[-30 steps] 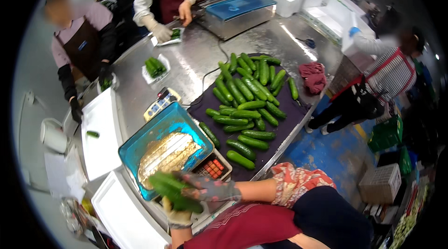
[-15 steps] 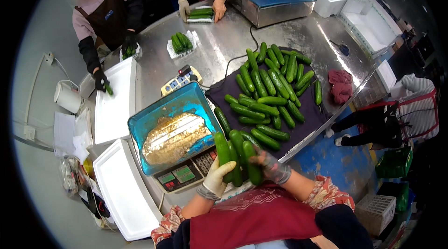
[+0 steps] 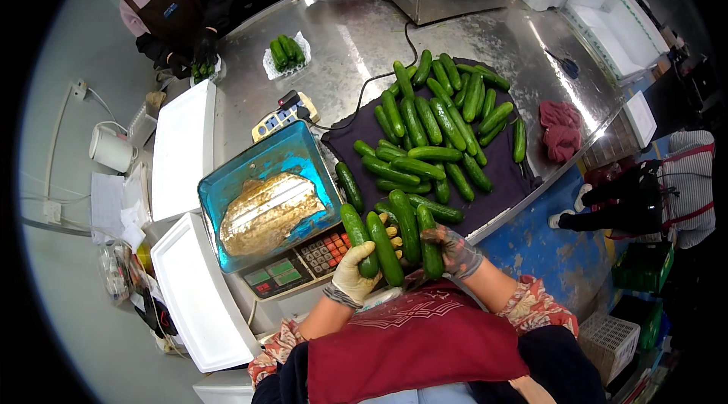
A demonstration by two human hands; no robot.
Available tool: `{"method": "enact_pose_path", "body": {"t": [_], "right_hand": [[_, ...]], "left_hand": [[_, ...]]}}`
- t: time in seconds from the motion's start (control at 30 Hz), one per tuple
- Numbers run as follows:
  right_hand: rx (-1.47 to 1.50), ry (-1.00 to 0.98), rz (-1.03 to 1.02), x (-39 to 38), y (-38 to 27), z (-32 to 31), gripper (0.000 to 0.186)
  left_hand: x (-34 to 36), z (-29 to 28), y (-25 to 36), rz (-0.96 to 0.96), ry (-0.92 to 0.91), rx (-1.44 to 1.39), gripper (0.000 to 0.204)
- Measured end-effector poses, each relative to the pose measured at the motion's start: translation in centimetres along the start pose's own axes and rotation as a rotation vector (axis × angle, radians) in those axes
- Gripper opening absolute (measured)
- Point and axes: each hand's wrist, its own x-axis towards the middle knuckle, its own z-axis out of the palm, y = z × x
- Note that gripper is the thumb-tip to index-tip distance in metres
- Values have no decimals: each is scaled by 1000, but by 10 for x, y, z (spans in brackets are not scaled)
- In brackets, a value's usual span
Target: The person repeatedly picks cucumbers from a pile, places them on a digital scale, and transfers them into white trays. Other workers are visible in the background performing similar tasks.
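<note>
The person's left hand, in a cream rubber-coated glove point(image 3: 355, 275), is clamping its fingers around two of four long glossy green cucumbers point(image 3: 385, 248); yellowish fingertips are showing past their far side. The right hand, in a grey patterned glove point(image 3: 455, 252), is pressing its fingers against the outermost cucumber and apparently gripping its neighbour too, though the cucumbers are hiding how they close. All four are lying side by side over the near tabletop edge, probably so that each palm is supporting a pair. The loose cucumber pile point(image 3: 447, 123) is resting on a dark purple cloth point(image 3: 493, 184), which is likely cushioning it from the steel tabletop point(image 3: 334, 36). A scale with a worn blue metal pan point(image 3: 299, 154) is standing left of the cloth, its keypad point(image 3: 326, 252) just beside the left hand. A single cucumber point(image 3: 349, 185) is occupying the gap between pan and pile, while a black cable point(image 3: 356, 104) is crossing behind.
</note>
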Motion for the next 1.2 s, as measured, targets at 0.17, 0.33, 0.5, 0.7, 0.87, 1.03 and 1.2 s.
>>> {"method": "enact_pose_path", "body": {"t": [0.17,0.33,0.5,0.7,0.87,1.03,1.2], "right_hand": [[-477,111,8,-4,-7,-2,68],[-1371,42,-104,-12,-4,12,79],[-1528,-201,-49,-19,-29,15,70],[-1300,237,81,-25,-73,7,59],[-1226,756,-748,-21,-125,-82,58],[-1983,854,-583,-6,-134,-90,43],[-2382,860,-116,5,-92,-79,49]], "left_hand": [[12,-9,-11,132,107,118,53],[22,-3,-26,164,235,269,42],[26,-17,-24,-10,55,98,61],[26,-23,-31,-10,-219,-86,93],[24,-17,-24,13,-203,0,98],[22,-18,-22,44,-138,-15,100],[20,-19,-19,24,-155,10,96]]}}
